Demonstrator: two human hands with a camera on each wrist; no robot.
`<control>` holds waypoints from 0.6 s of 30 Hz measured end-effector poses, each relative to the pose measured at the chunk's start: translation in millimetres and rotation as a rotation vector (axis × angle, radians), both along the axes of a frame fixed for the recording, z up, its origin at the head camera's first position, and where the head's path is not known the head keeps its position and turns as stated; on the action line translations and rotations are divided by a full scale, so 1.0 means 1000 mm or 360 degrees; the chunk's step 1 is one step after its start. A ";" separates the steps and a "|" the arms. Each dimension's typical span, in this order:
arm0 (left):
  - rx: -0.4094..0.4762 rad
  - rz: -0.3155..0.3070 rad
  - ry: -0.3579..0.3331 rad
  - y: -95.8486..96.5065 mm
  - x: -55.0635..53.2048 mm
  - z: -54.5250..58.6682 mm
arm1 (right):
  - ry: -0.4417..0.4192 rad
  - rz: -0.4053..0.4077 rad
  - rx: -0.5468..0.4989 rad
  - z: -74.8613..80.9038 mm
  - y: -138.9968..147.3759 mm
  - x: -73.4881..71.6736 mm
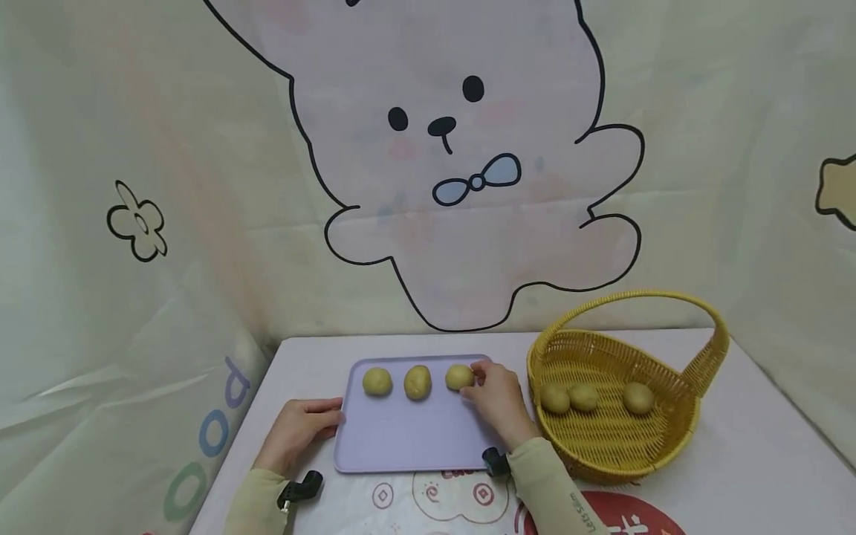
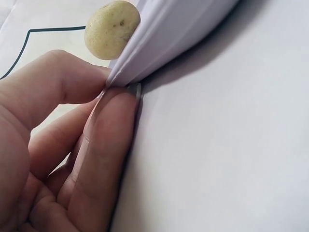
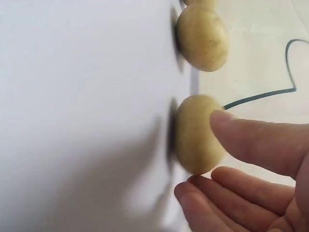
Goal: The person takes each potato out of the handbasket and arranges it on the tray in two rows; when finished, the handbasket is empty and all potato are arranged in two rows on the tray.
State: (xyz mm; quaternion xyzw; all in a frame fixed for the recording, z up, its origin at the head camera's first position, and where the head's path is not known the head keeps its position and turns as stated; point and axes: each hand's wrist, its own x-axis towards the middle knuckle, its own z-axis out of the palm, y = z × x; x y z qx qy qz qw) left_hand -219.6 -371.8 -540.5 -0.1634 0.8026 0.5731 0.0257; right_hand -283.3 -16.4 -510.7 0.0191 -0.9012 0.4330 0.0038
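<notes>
A pale purple tray (image 1: pixel 408 438) lies on the table, bearing a row of three potatoes near its far edge: a left one (image 1: pixel 377 381), a middle one (image 1: pixel 417 383) and a right one (image 1: pixel 459 377). My left hand (image 1: pixel 304 427) pinches the tray's left rim; the left wrist view shows the thumb and fingers (image 2: pixel 113 121) on either side of it. Over the tray's right part, my right hand (image 1: pixel 498 397) holds the right potato (image 3: pixel 199 135) between thumb and fingers. In the right wrist view that potato sits at the tray surface, the thumb on one side.
A yellow woven basket (image 1: pixel 615 464) with a tall handle stands right of the tray, close to my right forearm. Three potatoes (image 1: pixel 638 399) lie inside it. Printed designs mark the white table (image 1: pixel 314 364) in front, and a cartoon curtain (image 1: pixel 267 260) hangs behind.
</notes>
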 end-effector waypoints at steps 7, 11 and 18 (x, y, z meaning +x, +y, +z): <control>-0.0018 -0.0018 -0.0036 -0.006 -0.002 -0.001 | 0.0109 0.0373 0.0159 0.043 0.022 0.049; -0.0024 -0.0039 -0.0050 -0.010 -0.001 0.000 | 0.0201 0.0613 0.0293 0.077 0.067 0.078; 0.0019 -0.0121 -0.0047 -0.005 -0.001 0.001 | 0.0228 0.0451 0.0606 0.110 0.165 0.082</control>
